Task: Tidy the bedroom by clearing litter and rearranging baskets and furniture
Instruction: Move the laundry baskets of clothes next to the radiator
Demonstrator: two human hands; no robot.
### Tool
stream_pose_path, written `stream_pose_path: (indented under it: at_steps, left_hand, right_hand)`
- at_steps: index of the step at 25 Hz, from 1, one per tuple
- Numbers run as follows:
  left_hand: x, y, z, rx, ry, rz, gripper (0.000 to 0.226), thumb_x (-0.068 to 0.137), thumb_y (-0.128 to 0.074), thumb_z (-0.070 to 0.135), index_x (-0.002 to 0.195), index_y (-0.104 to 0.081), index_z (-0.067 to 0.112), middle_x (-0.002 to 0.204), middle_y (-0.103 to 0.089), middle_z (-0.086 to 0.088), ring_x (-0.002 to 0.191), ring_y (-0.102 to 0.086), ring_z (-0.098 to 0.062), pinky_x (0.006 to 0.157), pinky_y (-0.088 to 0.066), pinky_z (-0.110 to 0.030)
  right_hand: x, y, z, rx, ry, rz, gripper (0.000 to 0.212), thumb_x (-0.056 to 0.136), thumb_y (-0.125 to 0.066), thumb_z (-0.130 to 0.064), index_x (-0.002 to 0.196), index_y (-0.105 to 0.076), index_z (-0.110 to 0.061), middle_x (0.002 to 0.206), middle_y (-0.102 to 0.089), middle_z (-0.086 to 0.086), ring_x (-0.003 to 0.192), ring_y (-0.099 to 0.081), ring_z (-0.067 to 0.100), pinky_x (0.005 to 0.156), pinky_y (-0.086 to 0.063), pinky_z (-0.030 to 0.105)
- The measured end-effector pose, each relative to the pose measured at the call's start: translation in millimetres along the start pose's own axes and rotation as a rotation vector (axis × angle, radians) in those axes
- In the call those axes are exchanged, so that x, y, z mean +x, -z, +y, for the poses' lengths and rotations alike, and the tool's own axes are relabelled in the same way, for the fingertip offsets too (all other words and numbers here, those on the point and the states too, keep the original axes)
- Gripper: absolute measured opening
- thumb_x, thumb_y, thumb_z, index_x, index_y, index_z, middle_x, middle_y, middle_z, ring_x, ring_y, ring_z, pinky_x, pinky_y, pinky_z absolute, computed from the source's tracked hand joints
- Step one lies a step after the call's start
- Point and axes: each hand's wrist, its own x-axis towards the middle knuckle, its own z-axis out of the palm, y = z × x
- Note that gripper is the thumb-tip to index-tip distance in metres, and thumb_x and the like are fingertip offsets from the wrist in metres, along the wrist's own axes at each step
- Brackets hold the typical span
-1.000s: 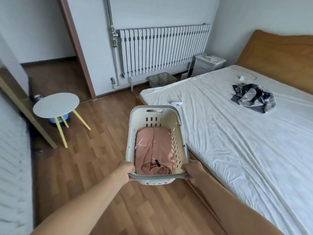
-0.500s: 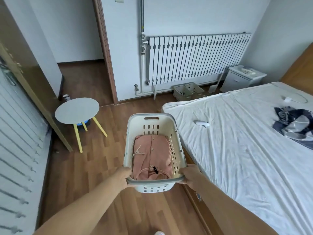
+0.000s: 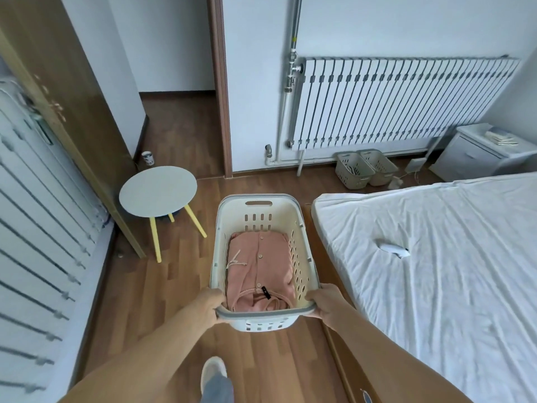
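Note:
I hold a white slotted laundry basket (image 3: 302,228) with a grey rim out in front of me above the wooden floor. A folded pink buttoned garment (image 3: 260,269) lies in its bottom. My left hand (image 3: 207,305) grips the near rim at its left corner and my right hand (image 3: 327,299) grips the right corner. Two small beige baskets (image 3: 364,168) stand side by side on the floor under the radiator. A round white side table (image 3: 158,191) with yellow legs stands left of the held basket.
The bed (image 3: 450,257) with a white sheet fills the right, a small white object (image 3: 393,249) lying on it. A white nightstand (image 3: 479,151) stands at far right. An open wooden door (image 3: 66,112) and a can (image 3: 147,157) on the floor are on the left. My foot (image 3: 213,373) is below the basket.
My view has swung left and forward along the bed's foot: the dark cloth on the bed has left the frame, the doorway and side table have come closer. Both hands keep their grip.

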Motion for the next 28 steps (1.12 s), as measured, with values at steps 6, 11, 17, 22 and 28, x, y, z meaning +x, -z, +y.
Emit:
stream_pose_path:
  at_steps: [6,11,17,22,28]
  left_hand:
    - [81.7,6.6,105.4,0.009,0.046,-0.021,0.032,0.087,-0.035,-0.016,0.116,-0.045,-0.004,0.102,-0.048,-0.023,0.087,-0.058,-0.045,0.073,-0.055,-0.045]
    - [129.4,14.8,210.0,0.023,0.035,-0.043,0.03,0.089,-0.037,-0.013,0.116,-0.045,-0.002,0.103,-0.049,-0.022,0.104,-0.058,-0.045,0.086,-0.054,-0.05]
    - [171.5,-9.9,304.1,0.105,0.012,-0.066,0.03,0.088,-0.037,-0.012,0.115,-0.048,-0.004,0.085,-0.048,-0.017,0.111,-0.056,-0.042,0.093,-0.05,-0.054]
    - [217.7,-57.9,369.3,0.085,0.042,-0.043,0.03,0.088,-0.04,-0.011,0.115,-0.05,-0.004,0.095,-0.051,-0.019,0.102,-0.057,-0.038,0.09,-0.051,-0.047]
    - [262.9,-144.2,462.7,0.108,0.008,-0.06,0.032,0.088,-0.037,-0.012,0.117,-0.05,-0.007,0.09,-0.048,-0.017,0.087,-0.055,-0.036,0.074,-0.052,-0.04]
  right_hand:
    - [71.6,-60.3,-89.9,-0.021,-0.035,0.021,0.035,0.08,-0.056,0.016,0.113,-0.054,0.008,0.109,-0.055,0.023,0.081,-0.067,0.037,0.072,-0.059,0.052]
    - [116.4,-106.7,-169.6,0.021,-0.027,0.032,0.036,0.081,-0.054,0.016,0.116,-0.052,0.01,0.112,-0.053,0.024,0.08,-0.065,0.036,0.074,-0.059,0.052]
    - [172.2,-123.0,-236.7,0.116,-0.005,0.069,0.025,0.082,-0.051,0.017,0.105,-0.053,0.008,0.112,-0.054,0.024,0.078,-0.061,0.033,0.074,-0.057,0.053]
    - [240.3,-111.8,-292.7,0.141,-0.014,0.07,0.027,0.084,-0.049,0.016,0.109,-0.049,0.007,0.111,-0.051,0.022,0.079,-0.06,0.033,0.076,-0.057,0.053]
    - [333.3,-73.8,-379.6,0.136,-0.041,0.099,0.022,0.084,-0.049,0.016,0.104,-0.05,0.008,0.107,-0.054,0.024,0.086,-0.062,0.039,0.081,-0.056,0.055]
